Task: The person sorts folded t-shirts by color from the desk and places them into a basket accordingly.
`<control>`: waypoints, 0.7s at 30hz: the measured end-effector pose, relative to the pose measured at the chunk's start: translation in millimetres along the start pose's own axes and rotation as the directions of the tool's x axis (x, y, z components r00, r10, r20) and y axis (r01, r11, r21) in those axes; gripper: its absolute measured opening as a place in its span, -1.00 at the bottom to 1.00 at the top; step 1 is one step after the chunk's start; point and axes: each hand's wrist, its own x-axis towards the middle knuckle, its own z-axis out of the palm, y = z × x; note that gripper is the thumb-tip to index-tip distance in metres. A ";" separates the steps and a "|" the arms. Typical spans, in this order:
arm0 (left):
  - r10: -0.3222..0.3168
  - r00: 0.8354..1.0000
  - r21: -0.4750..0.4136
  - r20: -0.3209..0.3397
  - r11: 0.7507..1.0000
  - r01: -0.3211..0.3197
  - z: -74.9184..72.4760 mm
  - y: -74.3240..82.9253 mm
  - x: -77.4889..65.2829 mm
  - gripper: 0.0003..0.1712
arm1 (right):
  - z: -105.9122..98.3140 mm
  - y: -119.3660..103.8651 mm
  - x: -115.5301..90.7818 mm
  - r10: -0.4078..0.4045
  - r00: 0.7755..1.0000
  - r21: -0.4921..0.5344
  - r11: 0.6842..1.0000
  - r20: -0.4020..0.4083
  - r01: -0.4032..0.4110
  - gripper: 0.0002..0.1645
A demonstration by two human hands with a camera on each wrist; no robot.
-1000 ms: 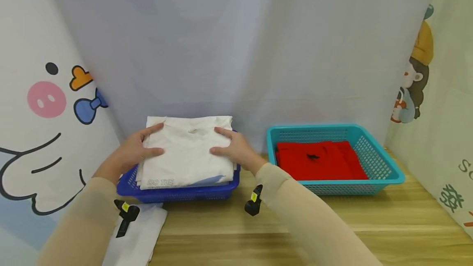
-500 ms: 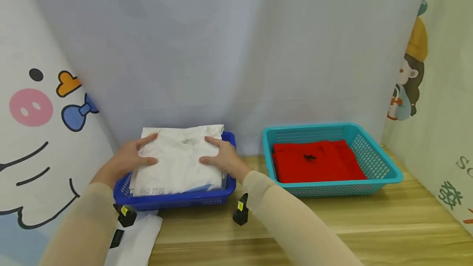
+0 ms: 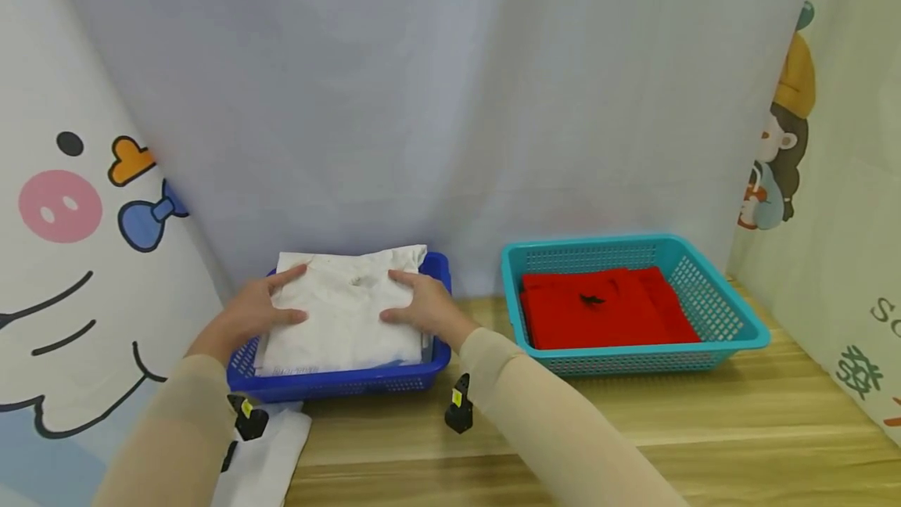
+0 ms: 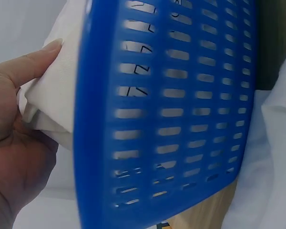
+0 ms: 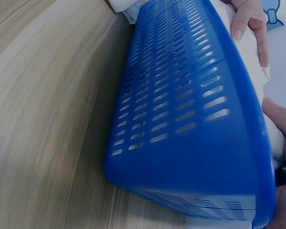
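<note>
A folded white T-shirt (image 3: 348, 323) lies on top in the dark blue plastic basket (image 3: 394, 382), its collar toward the back. My left hand (image 3: 246, 318) holds its left side, thumb and forefinger spread over the top. In the left wrist view the left thumb (image 4: 35, 62) presses on the white fabric, the other fingers tucked at its folded edge. Opposite, my right hand (image 3: 431, 307) holds the right side in the same way, with its remaining fingers hidden. The shirt's back edge rises above the rim, and faint print shows along its front edge.
At right, a teal basket (image 3: 655, 350) holds folded red clothing (image 3: 605, 315) with a small black mark. Another white garment (image 3: 271, 452) lies on the wooden table (image 3: 408, 460) at front left, partly behind my left forearm. A grey curtain (image 3: 422, 100) hangs behind.
The white T-shirt has gone down lower into the blue basket, both hands with it. Its front print now shows less. Lately the shirt and left hand shifted slightly right.
</note>
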 end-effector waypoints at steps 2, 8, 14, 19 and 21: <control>-0.003 1.000 -0.004 0.003 1.000 0.003 1.8 -3.5 -0.2 0.09 | 1.2 -0.4 0.0 -0.006 1.000 -0.031 0.999 0.005 0.006 -0.08; -0.011 1.000 -0.017 -0.015 1.000 0.010 7.4 -7.8 -3.1 0.07 | 3.9 -0.2 -0.1 -0.026 0.999 -0.113 0.993 0.023 0.028 -0.05; -0.005 0.999 0.012 -0.032 1.000 0.005 11.1 -7.5 -8.7 0.08 | 6.0 -0.2 -4.5 -0.019 0.999 -0.129 0.991 0.044 0.024 0.00; 0.015 0.999 -0.043 -0.043 0.999 -0.016 12.6 -11.7 -12.1 0.07 | 7.0 -2.3 -7.9 -0.027 0.998 -0.129 0.991 0.048 0.033 0.00; 0.019 0.999 -0.058 -0.048 0.998 -0.022 12.8 -13.3 -13.1 0.08 | 7.1 -3.2 -9.0 -0.028 0.998 -0.127 0.991 0.048 0.034 -0.02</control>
